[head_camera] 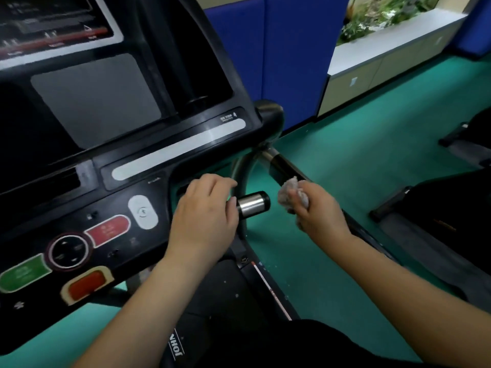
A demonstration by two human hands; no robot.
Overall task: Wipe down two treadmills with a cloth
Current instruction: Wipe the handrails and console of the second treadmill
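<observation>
A black treadmill console (111, 144) with a grey panel, red and green buttons fills the left half. My left hand (204, 216) grips the short metal-tipped sensor handle (253, 204) that sticks out from the console's lower right. My right hand (316, 208) holds a crumpled pale grey cloth (291, 188) pressed against the black side handrail (284, 168), which runs down to the right from the console's corner. The treadmill belt (225, 293) lies below my arms. A second treadmill's dark deck (430, 221) lies at the right.
Green floor (358, 144) spreads between the machines. Blue partition panels (287, 54) stand behind the console. A white-topped low cabinet (385, 54) with plants above it runs along the back right. Dark equipment (470, 128) sits at the right edge.
</observation>
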